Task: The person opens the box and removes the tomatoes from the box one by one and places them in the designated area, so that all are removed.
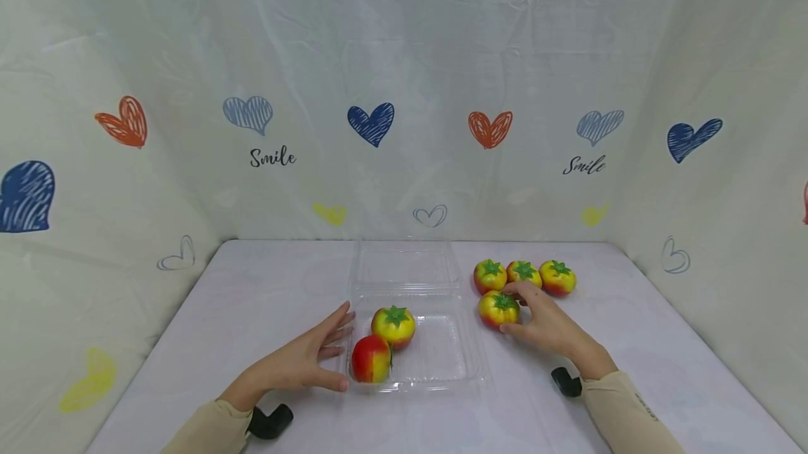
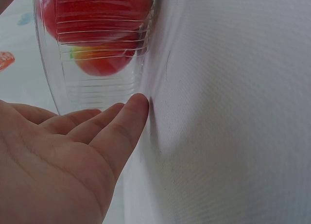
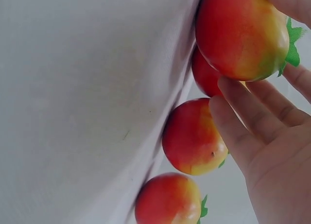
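Note:
In the head view a clear plastic clamshell box point(image 1: 442, 349) lies on the table with its lid point(image 1: 405, 264) folded back. Two red-and-yellow tomatoes with green leafy tops sit in its left half: one upright point(image 1: 393, 326), one tipped on its side point(image 1: 371, 359). My left hand point(image 1: 303, 359) is at the box's left wall, fingers extended, holding nothing. To the right of the box, my right hand point(image 1: 546, 321) pinches a tomato point(image 1: 497, 309) between thumb and fingers; in the right wrist view this tomato point(image 3: 238, 34) appears at the top, between them.
Behind the pinched tomato stand three more in a row: a left one point(image 1: 489, 276), a middle one point(image 1: 522, 271) and a right one point(image 1: 558, 278). The white table point(image 1: 265, 278) meets a hanging cloth point(image 1: 303, 54) printed with hearts at its back and sides.

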